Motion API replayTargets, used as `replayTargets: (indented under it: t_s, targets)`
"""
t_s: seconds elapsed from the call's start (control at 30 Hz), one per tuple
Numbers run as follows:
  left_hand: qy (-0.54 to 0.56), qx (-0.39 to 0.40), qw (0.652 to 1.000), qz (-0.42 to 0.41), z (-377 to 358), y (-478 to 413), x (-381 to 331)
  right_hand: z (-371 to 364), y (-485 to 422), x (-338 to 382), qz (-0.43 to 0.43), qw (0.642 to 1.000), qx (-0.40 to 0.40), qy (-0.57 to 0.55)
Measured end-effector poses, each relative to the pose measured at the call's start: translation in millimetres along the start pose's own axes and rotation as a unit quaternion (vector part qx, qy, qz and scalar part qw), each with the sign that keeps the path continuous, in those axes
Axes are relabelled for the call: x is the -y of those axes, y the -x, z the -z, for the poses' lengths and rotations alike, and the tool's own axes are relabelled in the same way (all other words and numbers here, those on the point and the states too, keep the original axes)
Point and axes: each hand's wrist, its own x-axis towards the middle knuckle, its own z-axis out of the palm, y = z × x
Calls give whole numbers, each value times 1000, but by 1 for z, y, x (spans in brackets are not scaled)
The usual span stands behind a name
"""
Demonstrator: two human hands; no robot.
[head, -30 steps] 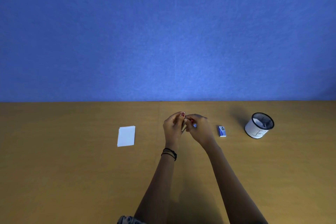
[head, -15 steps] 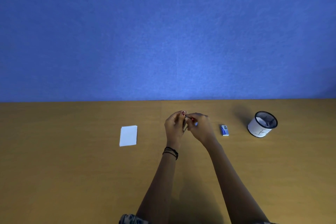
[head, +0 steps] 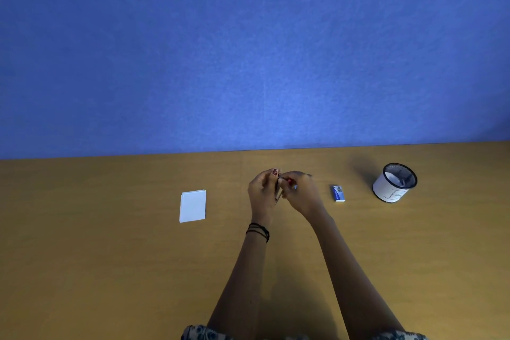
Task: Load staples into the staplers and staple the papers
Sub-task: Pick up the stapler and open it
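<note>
My left hand (head: pixel 263 190) and my right hand (head: pixel 302 192) meet above the middle of the wooden table (head: pixel 110 270). Together they grip a small stapler (head: pixel 279 190), of which only a thin sliver and a red bit show between the fingers. Most of the stapler is hidden by the hands. A small stack of white papers (head: pixel 192 205) lies flat to the left of my hands. A little blue box of staples (head: pixel 338 193) lies to the right of my right hand.
A white cup with a black mesh rim (head: pixel 393 183) stands at the far right of the table. A blue wall (head: pixel 248 50) rises behind the table's far edge. Black bands circle my left wrist (head: pixel 258 230).
Both hands stay together on the stapler with only slight finger movement. The view has shifted a little, so the objects appear further right.
</note>
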Motion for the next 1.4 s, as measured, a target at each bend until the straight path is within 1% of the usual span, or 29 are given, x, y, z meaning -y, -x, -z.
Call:
replayTargets:
  t_s: [0.23, 0.33, 0.47, 0.53, 0.6, 0.63, 0.7, 0.77, 0.9, 0.97, 1.07, 1.17, 1.23, 1.33, 1.4]
  targets:
    - [-2, -2, 1000, -1, -1, 0, 1, 1, 0, 1, -5, 1000, 2, 3]
    - [0, -9, 1000, 11, 1, -1, 3, 1, 0, 1, -6, 1000, 6, 5]
    - [22, 1, 999, 24, 0, 2, 3, -2, 0, 0, -3, 1000, 20, 21]
    - [68, -29, 996, 49, 5, 0, 2, 0, 2, -3, -9, 1000, 15, 19]
    - [119, -69, 988, 69, 19, -8, 1, 4, 3, -8, -22, 1000, -4, -19]
    - [117, -70, 989, 63, 23, -11, 1, 5, 4, -9, -22, 999, -10, -32]
    - [103, -52, 993, 39, 25, -14, -2, 4, 3, -9, -16, 998, -12, -55]
    - [100, -43, 994, 21, 24, -14, -8, 2, 3, -9, -27, 993, -25, -110]
    - [162, -39, 986, -13, 35, -19, -16, 8, 6, -16, -36, 981, -65, -181]
    - [197, -34, 980, -15, 44, -19, -15, 13, 6, -21, -56, 964, -73, -249]
    - [240, -24, 970, 23, 52, -15, -11, 19, 5, -25, -78, 932, -93, -341]
    - [282, 11, 956, 82, 62, -11, -4, 30, 3, -25, -68, 914, -111, -385]
    - [278, 79, 948, 132, 69, -8, -2, 39, 2, -25, -51, 913, -109, -389]
    - [190, 207, 941, 187, 73, -3, -6, 49, 4, -26, -31, 930, -63, -362]
    - [113, 270, 934, 205, 72, 1, -10, 55, 6, -26, -16, 937, -29, -348]
